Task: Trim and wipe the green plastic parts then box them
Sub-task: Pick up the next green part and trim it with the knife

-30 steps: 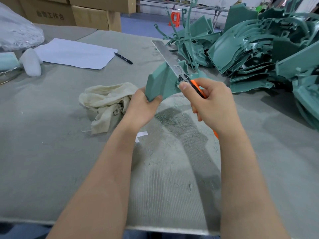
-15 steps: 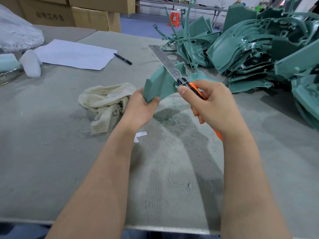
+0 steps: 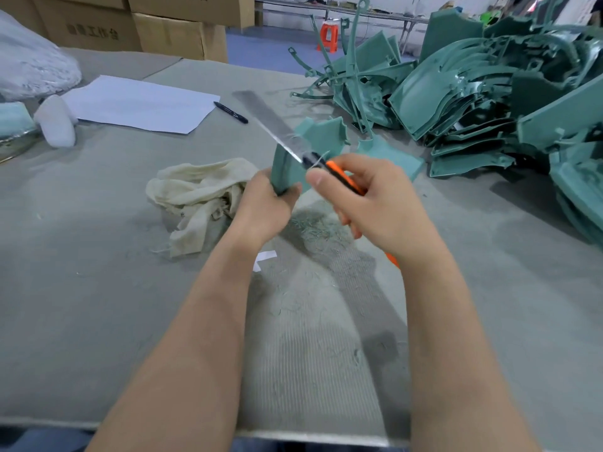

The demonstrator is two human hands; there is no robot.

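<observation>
My left hand (image 3: 262, 207) grips the lower end of a curved green plastic part (image 3: 313, 145), held up above the table. My right hand (image 3: 375, 203) holds an orange-handled knife (image 3: 342, 176), thumb stretched along the handle. Its long silver blade (image 3: 267, 125) lies across the part's edge and points up and to the left. Green shavings (image 3: 310, 230) lie on the table beneath the hands. A crumpled cream cloth (image 3: 199, 197) sits just left of my left hand. A big heap of green plastic parts (image 3: 489, 93) fills the back right.
White paper (image 3: 137, 104) and a black pen (image 3: 231, 112) lie at the back left, beside a white glove (image 3: 57, 125) and a white bag (image 3: 29, 66). Cardboard boxes (image 3: 176, 31) stand behind the grey table (image 3: 81, 288). An orange stool (image 3: 328, 34) stands on the floor beyond.
The green part has turned in my left hand, showing its narrow edge. The knife blade has swung further left and slid along the part's edge.
</observation>
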